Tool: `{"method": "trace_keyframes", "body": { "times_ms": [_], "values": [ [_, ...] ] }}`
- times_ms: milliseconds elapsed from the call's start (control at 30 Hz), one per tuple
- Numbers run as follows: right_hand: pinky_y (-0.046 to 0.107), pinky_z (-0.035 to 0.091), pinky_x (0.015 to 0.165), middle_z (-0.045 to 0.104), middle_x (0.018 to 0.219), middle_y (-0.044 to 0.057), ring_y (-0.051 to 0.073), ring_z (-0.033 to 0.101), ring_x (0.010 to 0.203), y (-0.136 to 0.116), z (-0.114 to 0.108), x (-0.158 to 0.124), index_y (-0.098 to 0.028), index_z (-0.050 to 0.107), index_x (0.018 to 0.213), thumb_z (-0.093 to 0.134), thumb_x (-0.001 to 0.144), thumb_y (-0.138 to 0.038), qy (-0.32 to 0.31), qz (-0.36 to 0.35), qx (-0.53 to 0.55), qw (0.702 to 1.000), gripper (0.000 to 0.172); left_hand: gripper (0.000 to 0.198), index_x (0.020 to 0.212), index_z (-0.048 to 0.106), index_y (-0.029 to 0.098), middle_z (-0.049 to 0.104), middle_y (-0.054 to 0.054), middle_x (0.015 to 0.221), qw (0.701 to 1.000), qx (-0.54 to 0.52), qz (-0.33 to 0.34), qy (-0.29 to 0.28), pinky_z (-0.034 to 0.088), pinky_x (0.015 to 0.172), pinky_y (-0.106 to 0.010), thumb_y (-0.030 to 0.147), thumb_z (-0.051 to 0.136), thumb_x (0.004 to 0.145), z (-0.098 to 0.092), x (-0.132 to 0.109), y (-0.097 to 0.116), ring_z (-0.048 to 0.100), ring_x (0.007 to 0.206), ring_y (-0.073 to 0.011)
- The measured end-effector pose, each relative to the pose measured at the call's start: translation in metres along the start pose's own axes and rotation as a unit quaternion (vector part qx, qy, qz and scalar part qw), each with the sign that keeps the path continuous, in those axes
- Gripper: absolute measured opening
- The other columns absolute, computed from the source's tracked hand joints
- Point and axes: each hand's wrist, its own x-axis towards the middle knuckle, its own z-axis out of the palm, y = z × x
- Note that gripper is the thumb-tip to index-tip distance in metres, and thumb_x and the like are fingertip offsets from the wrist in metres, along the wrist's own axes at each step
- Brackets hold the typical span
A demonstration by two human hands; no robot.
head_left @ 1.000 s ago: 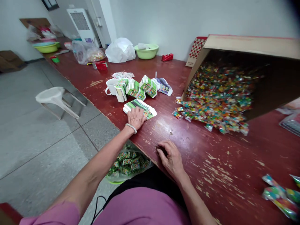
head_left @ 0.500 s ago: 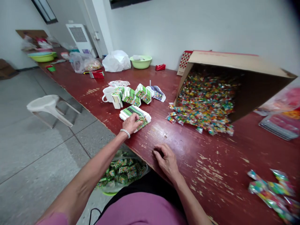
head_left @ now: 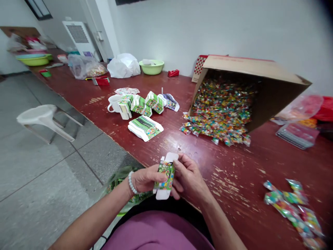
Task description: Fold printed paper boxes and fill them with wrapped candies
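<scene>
A small green printed carton (head_left: 165, 175), with white flaps out at both ends, is held up in front of my body. My left hand (head_left: 149, 177) grips its left side, thumb across the printed face. On the other side, my right hand (head_left: 188, 173) pinches the carton near its upper flap; some of those fingers are behind it. Beyond my hands a stack of flat green cartons (head_left: 145, 127) lies on the red table (head_left: 125, 139). Bundled green cartons (head_left: 142, 106) stand behind that stack, beside a white mug (head_left: 114, 103).
A tipped cardboard box (head_left: 270, 69) spills wrapped candies (head_left: 221, 118) at the right. More candy packets (head_left: 291, 208) lie near right. Below the table edge sits a bag of green packs (head_left: 117, 182). A white stool (head_left: 39, 116) stands left.
My left hand has come back from the flat stack with one carton. My right hand has risen from the table edge and now grips it too. The view has shifted slightly right.
</scene>
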Motion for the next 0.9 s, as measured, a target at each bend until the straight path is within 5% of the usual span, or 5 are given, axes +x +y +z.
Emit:
{"method": "trace_keyframes", "body": {
  "times_ms": [367,567,667,767,900],
  "values": [
    [0.017,0.038,0.03,0.066,0.105,0.002,0.002,0.043,0.036,-0.003,-0.003,-0.013,-0.032,0.05,0.133,0.072,0.084,-0.039,-0.055,0.017,-0.052,0.997,0.054,0.071,0.101,0.073,0.015,0.074,-0.01,0.083,0.997,0.04,0.056,0.043,0.053,0.07,-0.031,0.056,0.091,0.046,0.016,0.009,-0.004,0.07,0.074,-0.0238],
    [0.03,0.059,0.069,0.064,0.115,0.006,0.021,0.066,0.094,-0.007,0.003,-0.016,-0.029,0.049,0.132,0.072,0.082,-0.031,-0.01,-0.093,-0.162,0.982,0.055,0.066,0.109,0.071,0.015,0.073,-0.01,0.087,0.992,0.068,0.088,0.062,0.051,0.073,-0.03,0.051,0.089,0.057,0.02,0.008,0.0,0.068,0.079,-0.0228],
    [0.041,0.054,0.09,0.055,0.127,0.01,0.024,0.059,0.11,-0.012,0.003,-0.02,-0.027,0.049,0.131,0.07,0.079,-0.022,0.114,-0.266,-0.343,0.894,0.056,0.071,0.118,0.067,0.014,0.071,-0.008,0.085,0.99,0.066,0.113,0.054,0.05,0.079,-0.031,0.056,0.084,0.063,0.02,0.009,-0.001,0.067,0.078,-0.0206],
    [0.043,0.05,0.091,0.058,0.115,0.009,0.025,0.056,0.107,-0.022,0.001,-0.024,-0.024,0.06,0.113,0.066,0.08,-0.015,0.102,-0.34,-0.505,0.787,0.034,0.069,0.11,0.069,0.01,0.066,-0.005,0.069,0.992,0.072,0.088,0.058,0.049,0.065,-0.027,0.065,0.075,0.068,0.018,0.009,-0.007,0.063,0.063,-0.0166],
    [0.039,0.051,0.082,0.061,0.103,0.007,0.024,0.058,0.095,-0.03,0.0,-0.026,-0.022,0.059,0.105,0.062,0.081,-0.013,0.022,-0.304,-0.557,0.772,0.026,0.064,0.078,0.069,0.009,0.06,-0.004,0.059,0.987,0.132,0.051,0.07,0.042,0.054,-0.022,0.073,0.07,0.067,0.014,0.007,-0.008,0.055,0.054,-0.0129]
  ]
}}
